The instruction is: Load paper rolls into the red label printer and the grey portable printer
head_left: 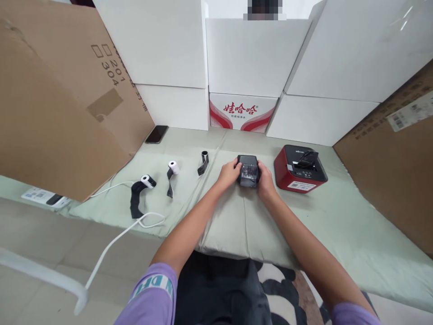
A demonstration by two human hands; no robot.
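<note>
A small black portable printer (248, 171) with a shiny front rests on the cloth-covered table, between my two hands. My left hand (230, 172) grips its left side, thumb near the top edge. Against the opposite side, my right hand (265, 179) has its fingers wrapped, partly hidden by the device. To the right stands a larger red and black printer (300, 169) with a dark strip sticking out of its top. Left of my hands lie three partly unrolled paper rolls: a small dark one (204, 162), a white one (172, 168) and a thicker one (146, 183) with a black tail.
Stacked white boxes (245, 58) wall off the back. Brown cardboard panels stand at the left (64, 90) and right (399, 158). A phone (157, 134) lies at the back left. A white cable (115, 239) runs over the front edge.
</note>
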